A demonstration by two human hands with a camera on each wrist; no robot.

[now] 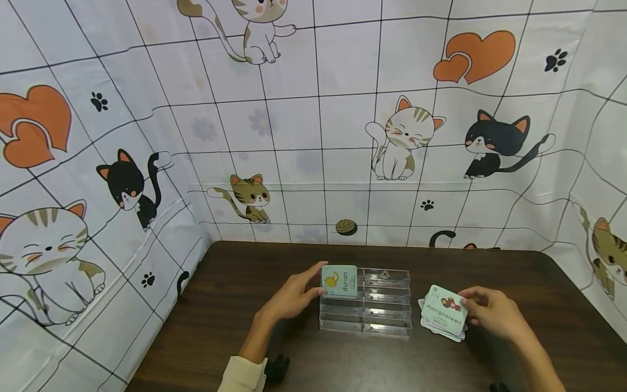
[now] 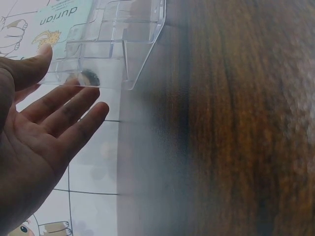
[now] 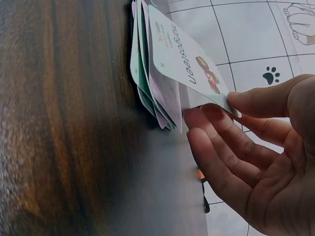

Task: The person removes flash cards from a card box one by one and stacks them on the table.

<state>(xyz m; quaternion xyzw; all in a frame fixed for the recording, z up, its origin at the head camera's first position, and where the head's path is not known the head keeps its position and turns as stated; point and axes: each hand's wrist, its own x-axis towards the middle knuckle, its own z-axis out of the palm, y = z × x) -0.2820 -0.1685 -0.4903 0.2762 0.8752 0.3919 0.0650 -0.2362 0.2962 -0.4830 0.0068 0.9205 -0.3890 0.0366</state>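
Observation:
A clear tiered stand [image 1: 387,310] sits mid-table. A teal "durian" card [image 1: 339,281] stands upright at its back left; in the left wrist view the durian card [image 2: 59,22] shows behind the stand [image 2: 123,39]. My left hand [image 1: 313,282] is at the card's left edge, thumb on the upper corner. The left wrist view shows this hand [image 2: 74,81] with straight fingers and the thumb tip touching the card. My right hand [image 1: 467,305] pinches a "mangosteen" card [image 1: 444,311] over a small pile of cards [image 1: 441,328]. Thumb and fingers of the right hand [image 3: 211,105] hold that mangosteen card [image 3: 182,59] by its edge, lifted off the pile [image 3: 147,83].
The dark wooden table [image 1: 245,305] is walled on three sides by a white cat-print cloth [image 1: 313,136]. A small black object [image 1: 276,367] lies near the front edge by my cream sleeve [image 1: 242,375].

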